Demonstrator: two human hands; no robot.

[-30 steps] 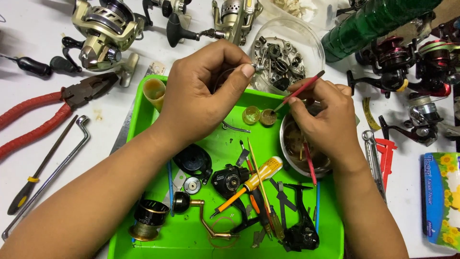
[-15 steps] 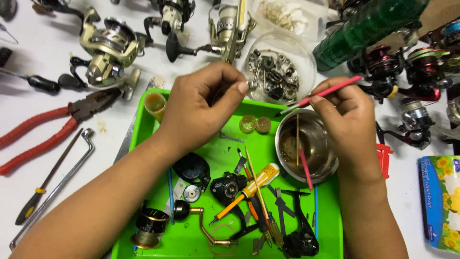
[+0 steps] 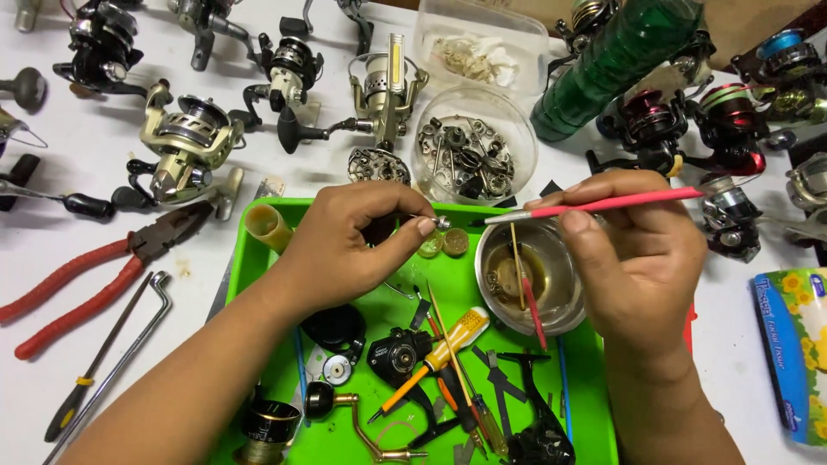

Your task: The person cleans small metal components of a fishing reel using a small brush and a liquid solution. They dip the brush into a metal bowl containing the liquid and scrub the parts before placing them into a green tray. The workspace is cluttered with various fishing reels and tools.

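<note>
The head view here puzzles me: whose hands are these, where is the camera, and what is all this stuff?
The camera sits on a person's head, looking down at their own two bare hands. The left hand pinches a small metal part between thumb and fingertip. The right hand holds a thin red-handled brush, its tip pointing toward that part. Below lies a green tray with a steel bowl, a yellow-handled screwdriver and dismantled reel pieces. Around it on the white table are fishing reels, red-handled pliers and a clear dish of small parts.

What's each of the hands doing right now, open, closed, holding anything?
Left hand: closed, pinching a small metal part at its fingertips.
Right hand: closed, holding a pink-handled brush over the steel bowl.
</note>
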